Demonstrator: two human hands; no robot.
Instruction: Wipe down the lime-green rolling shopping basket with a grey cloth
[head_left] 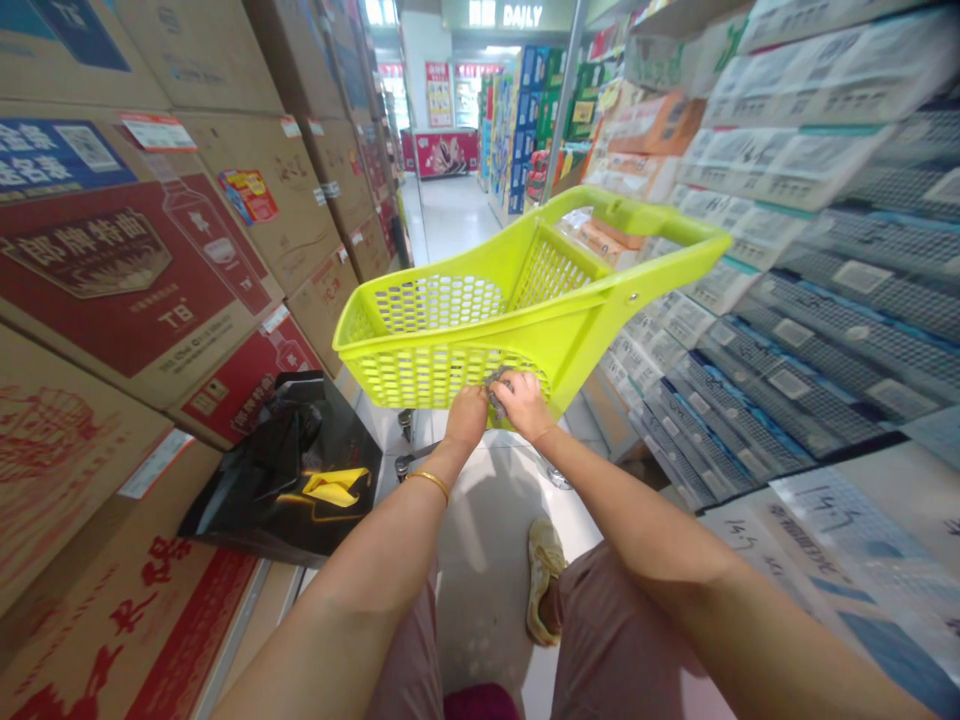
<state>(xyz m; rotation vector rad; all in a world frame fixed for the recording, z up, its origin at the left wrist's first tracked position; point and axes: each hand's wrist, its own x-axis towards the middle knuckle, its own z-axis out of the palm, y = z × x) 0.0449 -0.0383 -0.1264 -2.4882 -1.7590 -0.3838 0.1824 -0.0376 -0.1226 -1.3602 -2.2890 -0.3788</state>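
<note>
A lime-green plastic shopping cart (pixel 570 330) with perforated sides stands crosswise in front of me, its handle to the right. Both hands are together low on its near side. My right hand (pixel 525 405) is closed on a crumpled grey cloth (pixel 496 393) held close to the basket wall. Beside it, my left hand (pixel 469 415), below a wrist with a gold bangle, has its fingers closed on the same cloth. The fingertips are partly hidden, and I cannot tell whether the cloth touches the cart.
Stacked cardboard cartons (pixel 127 270) line the left side. A black bag (pixel 300 520) with a yellow piece (pixel 334 487) lies against them. On the right rise piles of packaged goods (pixel 795 300). A tiled aisle (pixel 450 215) runs on behind the cart.
</note>
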